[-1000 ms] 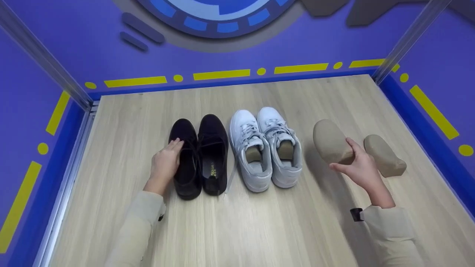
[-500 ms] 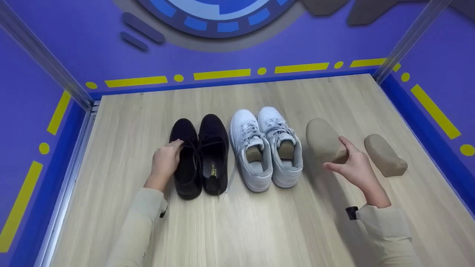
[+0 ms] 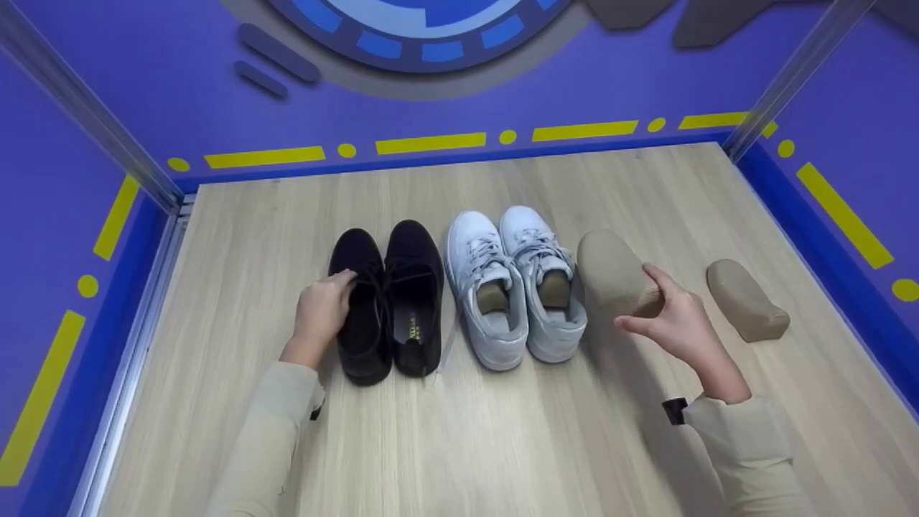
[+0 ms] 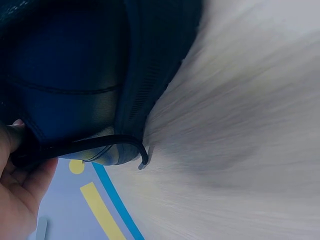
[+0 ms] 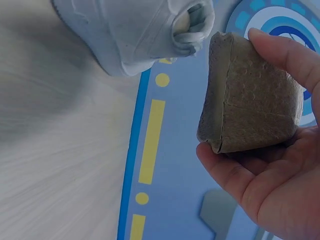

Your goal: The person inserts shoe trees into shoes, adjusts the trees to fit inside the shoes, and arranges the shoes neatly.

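Note:
In the head view my right hand [image 3: 682,323] grips a brown molded-pulp shoe insert [image 3: 614,269] by its heel end, above the board beside the white sneakers. The right wrist view shows the thumb and fingers on opposite sides of the insert [image 5: 257,95]. My left hand [image 3: 319,312] pinches the upper of the left black lace-up shoe [image 3: 362,337] near its laces; its fingertips are partly hidden. In the left wrist view a black lace [image 4: 95,144] hangs down by that hand. The right black shoe [image 3: 415,258] stands close beside it.
White sneakers, left [image 3: 470,230] and right [image 3: 556,337], stand mid-board, each with a brown insert inside. A second loose insert [image 3: 747,301] lies at the right. A white lace trails between the pairs. Blue walls [image 3: 459,122] border the wooden board [image 3: 467,445].
My right hand has carried the insert leftward, from near the loose insert to close beside the right white sneaker. My left hand stays on the black shoe.

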`<control>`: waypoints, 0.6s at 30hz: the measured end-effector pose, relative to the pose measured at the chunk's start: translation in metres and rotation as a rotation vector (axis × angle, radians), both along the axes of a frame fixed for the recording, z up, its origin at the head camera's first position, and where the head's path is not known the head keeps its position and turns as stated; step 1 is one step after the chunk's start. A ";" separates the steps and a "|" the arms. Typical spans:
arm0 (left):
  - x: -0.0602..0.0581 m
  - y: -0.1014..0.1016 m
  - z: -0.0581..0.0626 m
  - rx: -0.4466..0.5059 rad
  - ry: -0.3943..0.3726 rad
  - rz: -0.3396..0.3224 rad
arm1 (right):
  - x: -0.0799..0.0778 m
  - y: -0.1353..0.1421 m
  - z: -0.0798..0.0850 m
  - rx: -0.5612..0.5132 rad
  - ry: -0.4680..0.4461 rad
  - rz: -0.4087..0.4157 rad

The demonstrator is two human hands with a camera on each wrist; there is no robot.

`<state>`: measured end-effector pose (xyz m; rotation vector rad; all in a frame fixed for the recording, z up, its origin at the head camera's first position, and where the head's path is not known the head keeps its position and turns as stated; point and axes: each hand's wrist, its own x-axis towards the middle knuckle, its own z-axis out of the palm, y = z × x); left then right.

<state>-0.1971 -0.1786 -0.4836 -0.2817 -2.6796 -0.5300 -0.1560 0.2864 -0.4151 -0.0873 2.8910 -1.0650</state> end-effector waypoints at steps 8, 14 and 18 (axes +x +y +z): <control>0.001 0.000 0.000 0.015 -0.016 0.009 | 0.002 -0.010 0.006 -0.012 0.017 0.018; 0.000 -0.001 0.000 0.008 -0.027 0.008 | 0.003 -0.020 0.010 -0.031 0.016 0.039; 0.000 -0.002 -0.001 0.017 -0.028 -0.005 | 0.004 -0.028 0.010 -0.030 0.022 0.055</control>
